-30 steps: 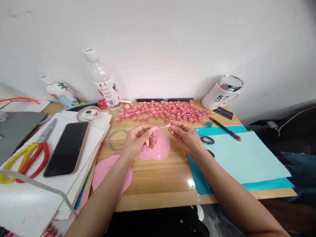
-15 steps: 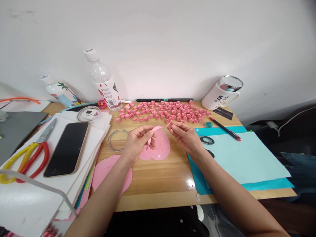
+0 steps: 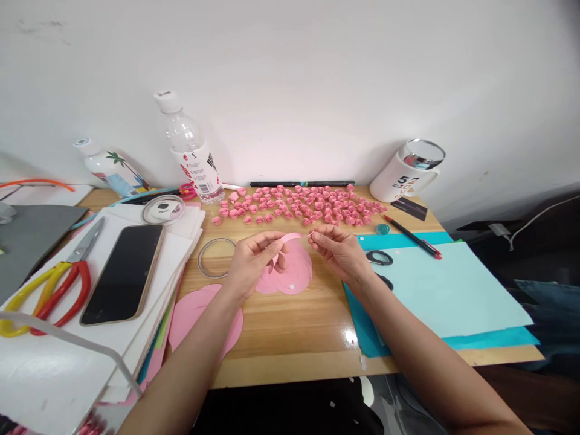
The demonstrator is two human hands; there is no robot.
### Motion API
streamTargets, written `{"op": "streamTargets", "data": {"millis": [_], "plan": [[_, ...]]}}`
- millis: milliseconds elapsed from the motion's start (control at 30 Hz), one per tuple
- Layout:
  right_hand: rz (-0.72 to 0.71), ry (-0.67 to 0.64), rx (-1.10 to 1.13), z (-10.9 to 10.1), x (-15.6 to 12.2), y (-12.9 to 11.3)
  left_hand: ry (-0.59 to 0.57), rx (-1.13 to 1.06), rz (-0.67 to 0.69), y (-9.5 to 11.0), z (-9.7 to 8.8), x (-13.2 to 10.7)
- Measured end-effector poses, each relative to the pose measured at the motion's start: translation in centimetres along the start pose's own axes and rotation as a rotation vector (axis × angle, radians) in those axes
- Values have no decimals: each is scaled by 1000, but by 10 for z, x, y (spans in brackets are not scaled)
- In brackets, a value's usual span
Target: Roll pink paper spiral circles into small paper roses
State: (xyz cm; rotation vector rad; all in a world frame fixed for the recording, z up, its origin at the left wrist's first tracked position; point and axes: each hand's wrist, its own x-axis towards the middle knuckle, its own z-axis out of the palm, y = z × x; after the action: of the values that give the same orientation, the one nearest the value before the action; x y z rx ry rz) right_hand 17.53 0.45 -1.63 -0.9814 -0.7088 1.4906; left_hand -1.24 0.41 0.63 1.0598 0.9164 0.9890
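My left hand (image 3: 254, 260) pinches a curved strip of pink paper (image 3: 293, 236) between thumb and fingers, part of it curling down under the palm. At the strip's far end, my right hand (image 3: 339, 251) is closed, thumb against fingertips, on its small tip; the exact shape of that tip is too small to make out. Below the strip lies a pile of pink paper circles (image 3: 296, 275). More pink circles (image 3: 193, 317) lie left of it, partly behind my left forearm. Many small rolled pink paper roses (image 3: 312, 205) are spread behind my hands.
A tape roll (image 3: 200, 261) lies beside my left hand. Phone (image 3: 124, 272) and red-yellow scissors (image 3: 81, 272) rest on papers at left. A bottle (image 3: 197, 163) and mug (image 3: 394, 175) stand by the wall. Blue sheets (image 3: 444, 290), black-handled scissors (image 3: 380, 258) and a pen (image 3: 412, 235) are at right.
My right fingertips have shifted and turned slightly at the strip's end, dipping a little. My left hand has barely moved, and the things on the table stay where they were.
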Motion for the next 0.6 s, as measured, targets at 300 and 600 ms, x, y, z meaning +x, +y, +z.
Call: {"op": "streamTargets", "data": {"millis": [300,600], "plan": [[-39,32,-27,3,-2,-1,18,12,18,1,1,0],[-51,51,-1,2,-1,-1,132,26,68,-5,-3,2]]}}
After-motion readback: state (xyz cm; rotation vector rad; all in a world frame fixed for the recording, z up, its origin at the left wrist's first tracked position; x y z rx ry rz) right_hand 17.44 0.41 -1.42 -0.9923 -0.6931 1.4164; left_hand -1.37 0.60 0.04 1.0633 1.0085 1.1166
